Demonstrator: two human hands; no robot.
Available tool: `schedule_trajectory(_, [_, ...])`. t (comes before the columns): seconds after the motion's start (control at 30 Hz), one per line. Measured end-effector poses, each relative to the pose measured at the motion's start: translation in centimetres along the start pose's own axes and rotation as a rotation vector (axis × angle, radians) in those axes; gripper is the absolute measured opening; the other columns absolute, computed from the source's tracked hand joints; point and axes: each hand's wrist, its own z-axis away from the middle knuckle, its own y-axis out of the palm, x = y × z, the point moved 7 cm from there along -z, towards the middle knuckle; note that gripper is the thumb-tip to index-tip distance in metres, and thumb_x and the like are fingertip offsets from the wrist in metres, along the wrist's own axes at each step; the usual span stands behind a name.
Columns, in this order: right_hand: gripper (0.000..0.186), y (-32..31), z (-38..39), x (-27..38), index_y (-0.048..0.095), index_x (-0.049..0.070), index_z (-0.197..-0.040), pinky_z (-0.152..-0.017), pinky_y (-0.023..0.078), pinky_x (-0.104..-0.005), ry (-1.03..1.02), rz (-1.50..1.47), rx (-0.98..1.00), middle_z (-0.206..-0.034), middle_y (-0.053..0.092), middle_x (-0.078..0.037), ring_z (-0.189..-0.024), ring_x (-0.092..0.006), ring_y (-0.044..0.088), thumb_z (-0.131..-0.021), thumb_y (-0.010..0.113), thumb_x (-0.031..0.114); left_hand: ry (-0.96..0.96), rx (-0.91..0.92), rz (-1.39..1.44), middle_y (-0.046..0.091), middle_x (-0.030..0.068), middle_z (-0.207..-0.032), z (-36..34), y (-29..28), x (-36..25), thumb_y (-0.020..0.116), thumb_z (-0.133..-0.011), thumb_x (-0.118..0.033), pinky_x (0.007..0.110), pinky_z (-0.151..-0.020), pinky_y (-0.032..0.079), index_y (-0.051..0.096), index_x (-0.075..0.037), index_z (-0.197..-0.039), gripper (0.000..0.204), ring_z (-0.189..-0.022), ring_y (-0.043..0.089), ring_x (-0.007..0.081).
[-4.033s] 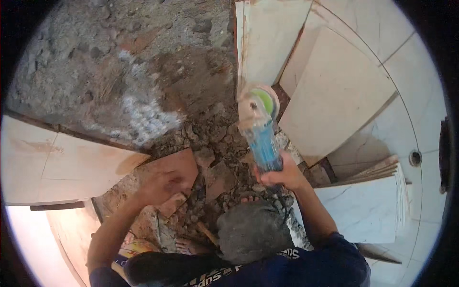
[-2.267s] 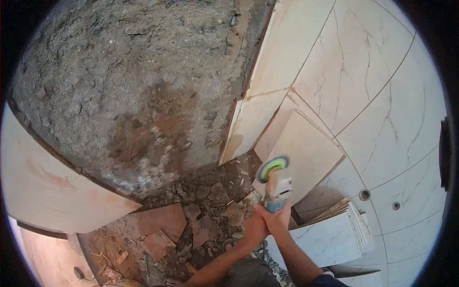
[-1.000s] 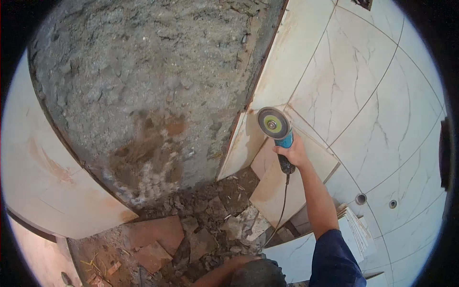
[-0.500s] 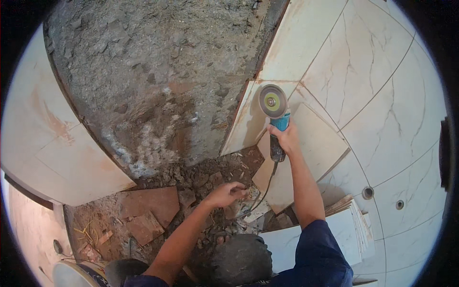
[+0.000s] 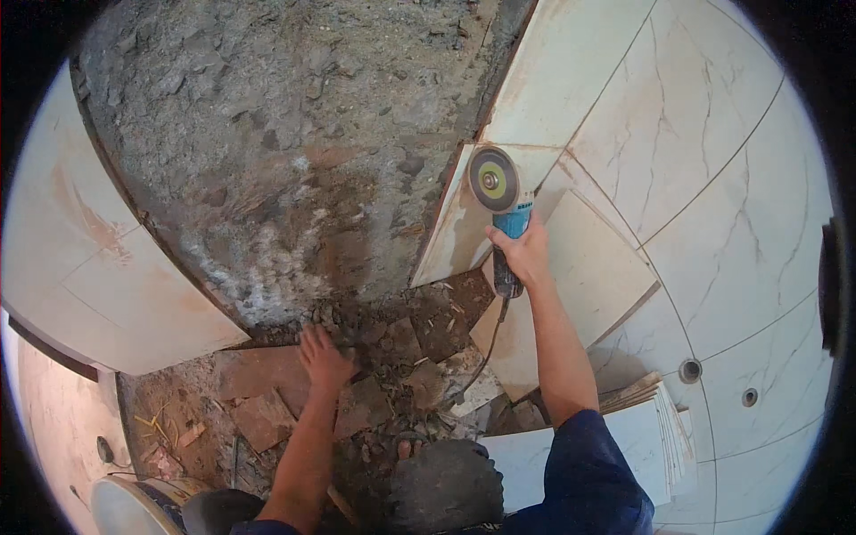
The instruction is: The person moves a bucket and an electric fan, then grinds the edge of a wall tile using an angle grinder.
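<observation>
An angle grinder (image 5: pixel 512 224) with a teal and black body is gripped in my right hand (image 5: pixel 528 252). Its round disc (image 5: pixel 487 185), dark with a yellow-green centre, points up and away from me, in front of the lower corner of the white wall tiling (image 5: pixel 455 209). From the back end of the tool a dark cord (image 5: pixel 482 366) runs down to the rubble. My left hand (image 5: pixel 326 361) is empty, its fingers stretched out over a reddish-brown tile piece (image 5: pixel 259 371); whether it touches the piece I cannot tell.
A rough bare cement wall (image 5: pixel 294 125) rises ahead, between tiled surfaces. Broken rubble (image 5: pixel 392 352) covers the floor. A loose pale tile (image 5: pixel 584 267) leans at the right, with stacked white tiles (image 5: pixel 664 437) nearer me. A bucket (image 5: pixel 134 504) stands at the lower left.
My left hand has moved left, from above the rubble to the brown tile piece, and its fingers have straightened. The grinder has shifted slightly left, still in my right hand.
</observation>
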Motion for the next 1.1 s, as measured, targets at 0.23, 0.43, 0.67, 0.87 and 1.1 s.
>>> schedule_trajectory(0.23, [0.052, 0.4, -0.2, -0.6, 0.06, -0.003, -0.115, -0.084, 0.053, -0.0343, -0.021, -0.046, -0.028, -0.102, 0.071, -0.009, -0.09, -0.0175, 0.065, -0.078, 0.087, 0.02, -0.205, 0.294, -0.061, -0.013, 0.0192, -0.17, -0.1, 3.7, 6.1, 0.072, -0.087, -0.057, 0.062, -0.123, 0.009, -0.005, -0.003, -0.163, 0.121, -0.157, -0.012, 0.038])
schedule_trajectory(0.43, [0.053, 0.6, -0.5, -1.4, 0.06, -0.002, -0.111, -0.083, 0.054, -0.0372, -0.043, -0.081, -0.039, -0.098, 0.072, -0.014, -0.088, -0.0223, 0.068, -0.074, 0.087, 0.024, -0.193, 0.276, -0.137, -0.015, 0.0182, -0.169, -1.0, 5.0, 6.8, 0.072, -0.087, -0.059, 0.063, -0.123, 0.008, -0.009, -0.004, -0.162, 0.124, -0.156, -0.015, 0.0379])
schedule_trajectory(0.67, [0.055, 1.0, -0.4, -1.4, 0.059, -0.003, -0.112, -0.08, 0.055, -0.0375, -0.041, -0.058, -0.013, -0.095, 0.073, -0.014, -0.084, -0.0226, 0.069, -0.074, 0.088, 0.024, -0.177, 0.324, -0.156, -0.017, 0.0171, -0.17, -0.1, 3.5, 5.8, 0.07, -0.087, -0.061, 0.062, -0.123, 0.007, -0.009, -0.005, -0.162, 0.123, -0.156, -0.015, 0.0377])
schedule_trajectory(0.87, [0.055, 0.8, -0.3, -0.8, 0.058, -0.003, -0.112, -0.081, 0.055, -0.0369, -0.071, -0.052, -0.033, -0.098, 0.073, -0.015, -0.086, -0.0223, 0.069, -0.074, 0.088, 0.024, -0.187, 0.323, -0.111, -0.018, 0.0178, -0.169, -0.3, 3.6, 5.8, 0.071, -0.087, -0.061, 0.061, -0.123, 0.006, -0.01, -0.005, -0.162, 0.123, -0.156, -0.017, 0.0381])
schedule_trajectory(1.1, [0.058, 0.8, -0.2, -0.8, 0.059, -0.003, -0.116, -0.085, 0.053, -0.0391, -0.055, -0.034, -0.043, -0.102, 0.072, -0.016, -0.092, -0.0264, 0.069, -0.074, 0.087, 0.025, -0.212, 0.359, -0.197, -0.019, 0.0185, -0.169, -0.4, 4.0, 6.2, 0.068, -0.089, -0.062, 0.061, -0.123, 0.005, -0.011, -0.005, -0.162, 0.122, -0.156, -0.017, 0.0382])
